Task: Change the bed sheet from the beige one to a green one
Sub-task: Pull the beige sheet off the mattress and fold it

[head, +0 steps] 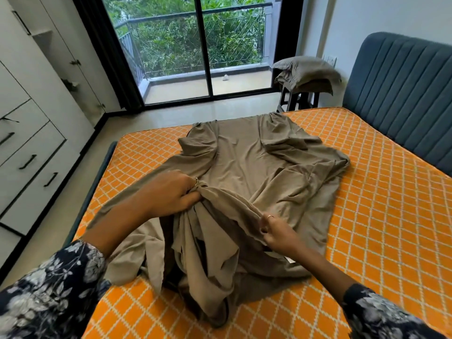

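The beige sheet [254,167] lies loose and bunched in the middle of the bare orange mattress [386,216] with its white diamond pattern. My left hand [168,194] is closed on a gathered fold of the sheet near its middle. My right hand [276,231] pinches the sheet's edge a little lower and to the right. Between the two hands the cloth is pulled taut, and below them it hangs in folds toward me. No green sheet is in view.
A blue padded headboard [401,94] stands at the right. Two beige pillows [308,72] are stacked on a dark stool by the glass balcony door [203,47]. White wardrobe drawers [29,148] line the left wall, with a strip of floor beside the bed.
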